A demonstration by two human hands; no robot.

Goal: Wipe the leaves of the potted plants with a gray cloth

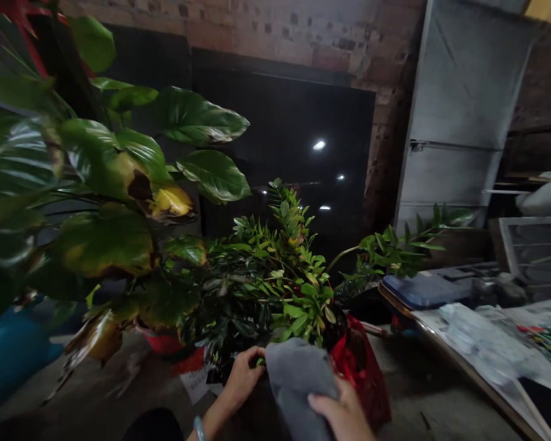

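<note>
My right hand is closed on a grey cloth held up against the lower leaves of a bushy small-leaved plant. My left hand pinches a dark leaf at the base of that plant, just left of the cloth. The plant stands in a pot wrapped in shiny red foil. To the left, a big-leaved plant with yellow and brown patches on its leaves rises from a red pot.
A table covered with newspaper stands at the right, with a blue box and coloured pens on it. A dark glossy panel leans on the brick wall behind. A blue object sits at the left on the concrete floor.
</note>
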